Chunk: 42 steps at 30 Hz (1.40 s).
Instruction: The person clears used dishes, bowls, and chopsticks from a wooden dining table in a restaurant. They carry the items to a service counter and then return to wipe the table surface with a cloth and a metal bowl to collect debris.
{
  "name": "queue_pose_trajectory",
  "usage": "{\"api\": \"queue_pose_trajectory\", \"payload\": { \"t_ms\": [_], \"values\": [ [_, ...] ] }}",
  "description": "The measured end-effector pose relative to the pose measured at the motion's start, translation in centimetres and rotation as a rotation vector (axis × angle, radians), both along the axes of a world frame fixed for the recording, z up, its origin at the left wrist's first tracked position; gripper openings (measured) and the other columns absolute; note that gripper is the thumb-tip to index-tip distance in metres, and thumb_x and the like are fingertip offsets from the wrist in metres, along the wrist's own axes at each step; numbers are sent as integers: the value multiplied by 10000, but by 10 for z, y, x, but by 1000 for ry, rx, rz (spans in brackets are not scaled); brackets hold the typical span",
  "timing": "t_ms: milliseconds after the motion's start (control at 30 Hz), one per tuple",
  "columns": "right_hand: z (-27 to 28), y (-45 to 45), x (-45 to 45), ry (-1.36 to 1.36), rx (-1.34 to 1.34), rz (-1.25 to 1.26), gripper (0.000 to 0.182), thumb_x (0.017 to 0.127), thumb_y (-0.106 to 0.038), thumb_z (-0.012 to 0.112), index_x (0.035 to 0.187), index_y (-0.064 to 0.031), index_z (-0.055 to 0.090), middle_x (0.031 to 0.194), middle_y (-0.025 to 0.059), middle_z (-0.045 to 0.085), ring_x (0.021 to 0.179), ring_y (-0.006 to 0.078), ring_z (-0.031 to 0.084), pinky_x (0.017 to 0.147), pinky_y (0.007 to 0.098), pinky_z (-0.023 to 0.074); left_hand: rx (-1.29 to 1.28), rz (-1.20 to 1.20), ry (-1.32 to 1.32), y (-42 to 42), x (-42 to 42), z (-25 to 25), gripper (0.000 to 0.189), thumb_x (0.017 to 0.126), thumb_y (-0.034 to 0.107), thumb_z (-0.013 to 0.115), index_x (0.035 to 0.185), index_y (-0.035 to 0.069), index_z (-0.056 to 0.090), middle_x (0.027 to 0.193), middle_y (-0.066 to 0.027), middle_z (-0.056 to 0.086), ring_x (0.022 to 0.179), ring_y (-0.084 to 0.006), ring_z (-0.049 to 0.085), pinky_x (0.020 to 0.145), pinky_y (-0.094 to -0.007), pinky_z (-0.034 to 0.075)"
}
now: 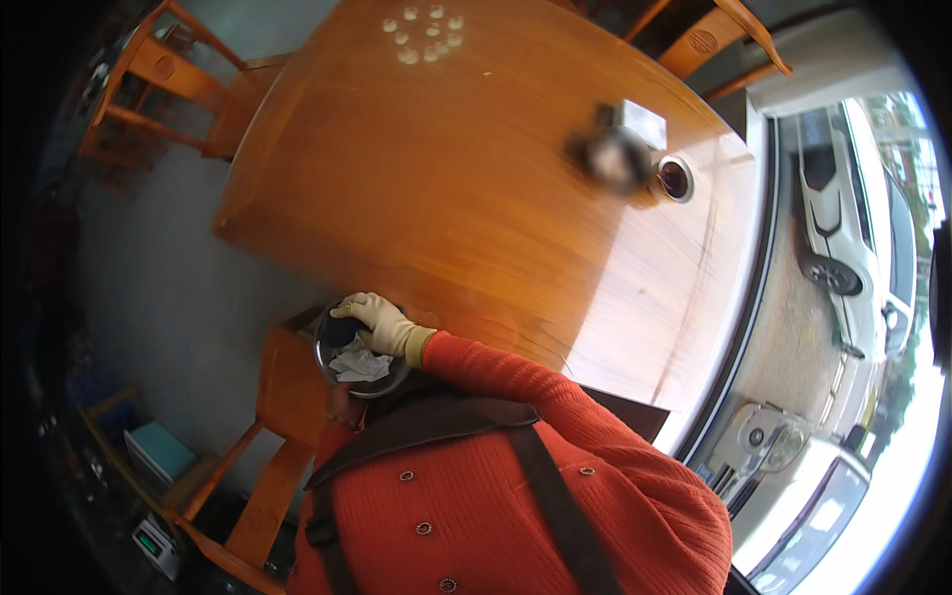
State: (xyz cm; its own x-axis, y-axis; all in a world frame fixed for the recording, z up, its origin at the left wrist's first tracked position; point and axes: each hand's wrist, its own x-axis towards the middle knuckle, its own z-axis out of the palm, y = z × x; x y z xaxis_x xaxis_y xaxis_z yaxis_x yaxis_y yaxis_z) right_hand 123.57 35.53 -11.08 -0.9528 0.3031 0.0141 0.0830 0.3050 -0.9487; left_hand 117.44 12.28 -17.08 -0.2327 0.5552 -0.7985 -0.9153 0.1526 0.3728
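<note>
Below the table's near edge is a round metal bowl (368, 390) with crumpled white paper (361, 364) inside. My left hand (345, 405), bare and partly hidden, grips the bowl's near left rim. My right hand (378, 321), in a cream knit glove, is over the far side of the bowl. Its fingers are closed around a dark cloth or pad (342, 327), bunched at the rim. Part of the bowl is covered by the glove and forearm. Beyond it stretches the glossy wooden table (416, 193).
A white box (641, 123), a blurred round item and a metal-rimmed container (674, 178) with dark contents stand at the table's right. Wooden chairs (286, 387) flank the left side. A window along the right shows parked vehicles (848, 223). A teal box (160, 450) sits lower left.
</note>
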Motion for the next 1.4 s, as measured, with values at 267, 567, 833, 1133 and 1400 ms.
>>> {"api": "queue_pose_trajectory", "payload": {
  "t_ms": [267,567,833,1133,1400],
  "values": [
    [42,126,257,176,-162,-1205,648,754,181,323,1298,-112,518,1200,114,570,507,94,504,444,218,435,-77,-404,462,-50,-7,-54,312,836,57,648,1139,-10,629,1179,-97,636,1077,-202,595,934,-325,472],
    [-52,188,327,-477,716,-1302,717,697,-3,577,1392,-91,426,1441,232,381,1333,402,350,1129,436,269,82,20,131,-44,3,-60,359,922,193,523,1212,-14,569,1231,-123,603,1102,-239,588,985,-370,458],
    [-10,103,111,-251,679,-441,703,704,-65,631,1379,-132,445,1439,165,410,1342,349,365,1134,448,271,142,318,-35,-43,13,-72,646,945,524,460,1360,29,435,1370,-133,496,1214,-288,514,1029,-435,428],
    [19,-1,66,150,-45,-180,654,620,122,545,1236,-99,566,1268,121,557,1186,314,511,1038,403,391,319,145,-126,-29,1,-52,761,937,563,454,1456,40,263,1477,-138,342,1328,-305,374,1100,-460,322],
    [29,21,383,-187,103,-1389,637,762,155,375,1347,-79,471,1327,144,502,1189,246,507,1010,360,405,-38,139,-5,-25,4,-30,520,901,185,636,1352,19,437,1307,-136,541,1160,-295,549,996,-431,455]
  ]
}}
